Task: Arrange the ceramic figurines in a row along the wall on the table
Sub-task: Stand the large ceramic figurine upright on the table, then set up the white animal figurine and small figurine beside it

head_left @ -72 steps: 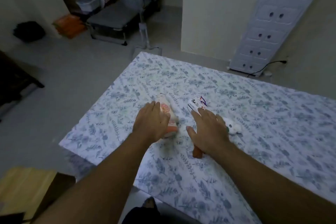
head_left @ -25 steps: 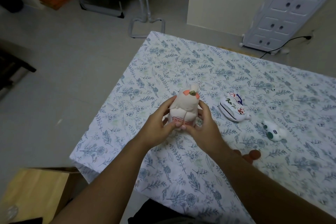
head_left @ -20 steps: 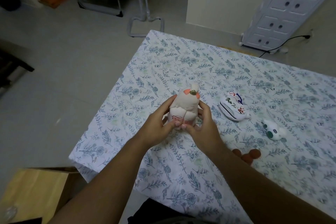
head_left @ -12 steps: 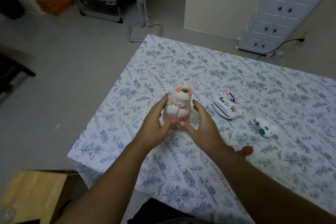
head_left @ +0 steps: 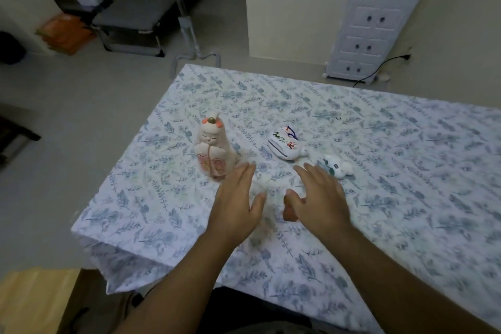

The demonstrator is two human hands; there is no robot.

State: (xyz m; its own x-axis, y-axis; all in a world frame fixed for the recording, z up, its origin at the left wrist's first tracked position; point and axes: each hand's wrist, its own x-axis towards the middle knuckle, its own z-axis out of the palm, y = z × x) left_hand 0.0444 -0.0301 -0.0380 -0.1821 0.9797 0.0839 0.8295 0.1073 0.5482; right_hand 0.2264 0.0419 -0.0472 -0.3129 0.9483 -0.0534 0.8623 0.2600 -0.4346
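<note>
On the floral-clothed table, the pink doll figurine stands upright just beyond the empty, spread left hand, while the right hand, fingers splayed, hovers over a brown figurine.

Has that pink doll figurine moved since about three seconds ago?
Yes. The pink doll figurine lay under the left hand then; now it stands upright, left of the white painted figurine.

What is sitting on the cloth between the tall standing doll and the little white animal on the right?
In the head view, a flat white painted figurine lies between the standing doll and the small white animal, touching neither.
</note>
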